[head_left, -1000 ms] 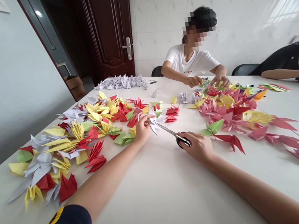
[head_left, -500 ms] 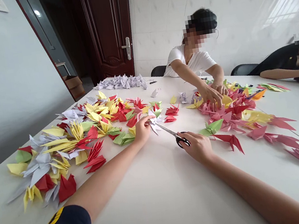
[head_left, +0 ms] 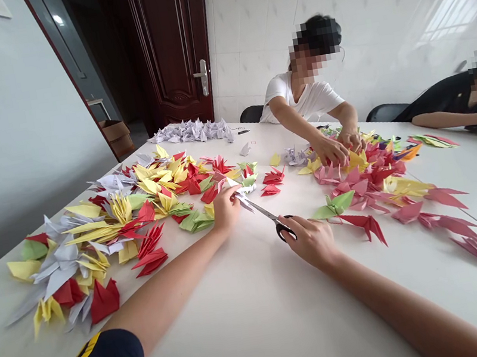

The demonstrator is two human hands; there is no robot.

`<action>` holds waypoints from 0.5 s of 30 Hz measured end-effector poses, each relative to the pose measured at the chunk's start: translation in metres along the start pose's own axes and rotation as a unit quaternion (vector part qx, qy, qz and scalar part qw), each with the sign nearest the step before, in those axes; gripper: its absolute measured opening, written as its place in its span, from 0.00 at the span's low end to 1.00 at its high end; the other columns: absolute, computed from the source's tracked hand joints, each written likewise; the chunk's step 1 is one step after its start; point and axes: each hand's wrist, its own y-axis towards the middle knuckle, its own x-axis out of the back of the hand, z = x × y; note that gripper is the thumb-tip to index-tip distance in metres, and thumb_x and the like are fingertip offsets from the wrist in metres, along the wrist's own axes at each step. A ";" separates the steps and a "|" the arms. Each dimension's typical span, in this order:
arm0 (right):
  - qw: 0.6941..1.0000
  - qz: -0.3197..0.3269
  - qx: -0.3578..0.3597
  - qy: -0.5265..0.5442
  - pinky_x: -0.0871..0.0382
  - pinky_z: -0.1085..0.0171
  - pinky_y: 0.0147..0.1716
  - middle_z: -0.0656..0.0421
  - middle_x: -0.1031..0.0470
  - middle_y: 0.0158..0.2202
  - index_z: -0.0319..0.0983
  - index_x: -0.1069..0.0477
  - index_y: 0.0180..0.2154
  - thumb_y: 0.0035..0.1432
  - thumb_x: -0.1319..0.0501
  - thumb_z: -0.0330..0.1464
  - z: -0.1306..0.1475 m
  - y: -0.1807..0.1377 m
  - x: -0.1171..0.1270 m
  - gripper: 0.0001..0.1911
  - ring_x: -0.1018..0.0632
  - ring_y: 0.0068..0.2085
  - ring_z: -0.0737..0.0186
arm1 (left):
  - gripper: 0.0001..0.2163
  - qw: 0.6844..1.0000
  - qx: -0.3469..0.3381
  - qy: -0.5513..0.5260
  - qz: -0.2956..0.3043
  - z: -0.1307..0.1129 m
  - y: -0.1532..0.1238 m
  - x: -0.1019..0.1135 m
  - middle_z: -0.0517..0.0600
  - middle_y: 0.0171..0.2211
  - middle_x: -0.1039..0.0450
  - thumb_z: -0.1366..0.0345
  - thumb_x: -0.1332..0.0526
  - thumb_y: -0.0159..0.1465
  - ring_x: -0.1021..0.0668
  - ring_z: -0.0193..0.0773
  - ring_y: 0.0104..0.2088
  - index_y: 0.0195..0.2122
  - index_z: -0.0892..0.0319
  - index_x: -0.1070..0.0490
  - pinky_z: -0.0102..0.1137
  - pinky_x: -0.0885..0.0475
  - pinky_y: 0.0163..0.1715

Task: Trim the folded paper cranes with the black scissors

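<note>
Gripping scissors (head_left: 266, 216), right hand (head_left: 310, 240) sets blades at white folded paper (head_left: 244, 192) pinched in left hand (head_left: 225, 208).

One pair of scissors (head_left: 267, 217), one door (head_left: 174, 44), one box (head_left: 116, 136), two chair backs (head_left: 251, 114), two co-workers (head_left: 305, 101), folded paper pieces (head_left: 153, 187) beyond counting.

Black-handled scissors (head_left: 266, 215), steel blades angled toward far left, tips meeting small white folded paper piece (head_left: 244, 192), low over table (head_left: 261, 320).
</note>
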 end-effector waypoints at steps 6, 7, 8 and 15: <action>0.989 0.024 -0.120 0.083 0.38 0.69 0.23 0.61 0.18 0.34 0.41 0.22 0.41 0.56 0.39 0.32 -0.004 0.002 0.000 0.11 0.22 0.26 0.67 | 0.23 0.995 0.065 -0.073 0.018 0.012 0.005 -0.002 0.52 0.42 0.20 0.86 0.46 0.52 0.20 0.39 0.39 0.43 0.60 0.22 0.31 0.25 0.41; 0.986 0.028 -0.131 0.095 0.38 0.70 0.23 0.62 0.18 0.33 0.41 0.22 0.41 0.55 0.38 0.33 -0.005 0.002 -0.001 0.11 0.23 0.25 0.68 | 0.23 0.992 0.078 -0.095 0.033 0.013 0.006 -0.002 0.51 0.42 0.20 0.85 0.46 0.52 0.20 0.39 0.38 0.43 0.60 0.22 0.30 0.25 0.39; 0.985 0.030 -0.135 0.107 0.37 0.70 0.23 0.62 0.18 0.33 0.41 0.22 0.41 0.55 0.38 0.33 -0.007 0.002 -0.002 0.11 0.23 0.25 0.68 | 0.23 0.988 0.091 -0.118 0.048 0.014 0.006 -0.003 0.51 0.42 0.20 0.85 0.45 0.52 0.20 0.38 0.36 0.43 0.60 0.22 0.29 0.25 0.36; 0.992 0.019 -0.077 0.101 0.38 0.69 0.24 0.60 0.18 0.35 0.41 0.22 0.42 0.59 0.39 0.33 -0.009 -0.002 -0.006 0.11 0.24 0.25 0.68 | 0.24 0.974 0.113 -0.190 0.055 0.015 0.009 -0.001 0.50 0.42 0.21 0.83 0.46 0.49 0.21 0.37 0.36 0.43 0.59 0.21 0.27 0.26 0.33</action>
